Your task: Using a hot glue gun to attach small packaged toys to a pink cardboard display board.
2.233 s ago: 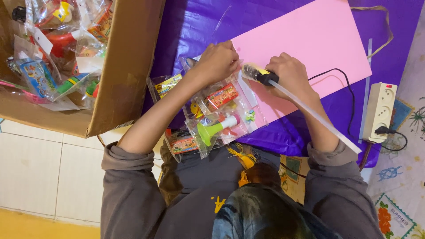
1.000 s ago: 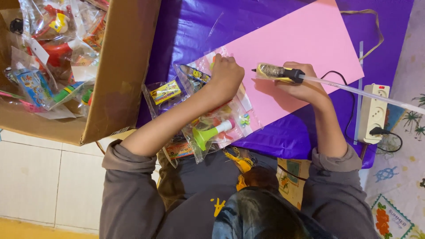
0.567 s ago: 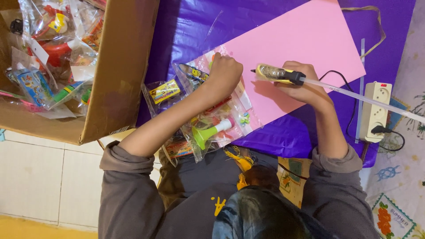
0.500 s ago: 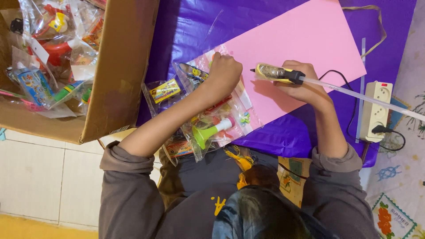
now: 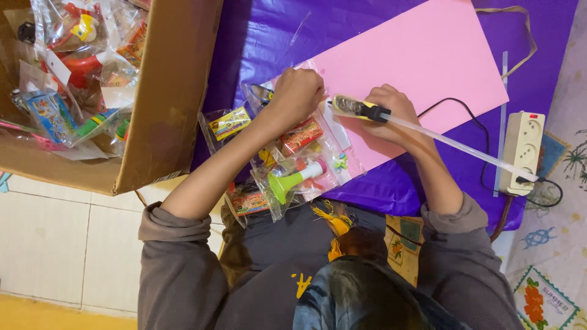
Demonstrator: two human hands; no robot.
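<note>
Both forearms are reaching forward from grey sleeves. The left hand [image 5: 298, 93] is lying fisted, pressing clear toy packets [image 5: 293, 160] at the pink sheet's [image 5: 416, 67] near-left corner. The right hand [image 5: 391, 113] is grasping a yellow glue gun [image 5: 358, 109], nozzle pointing left, just beside the fist; beyond, a cardboard box [image 5: 168, 98] is sitting left.

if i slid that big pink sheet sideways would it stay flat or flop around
The pink sheet lies flat with straight edges, so it probably is thin card or foam: light, somewhat bendy. On the glossy purple cover it would likely slide easily, but the left hand and toy packets resting on it would drag.
</note>
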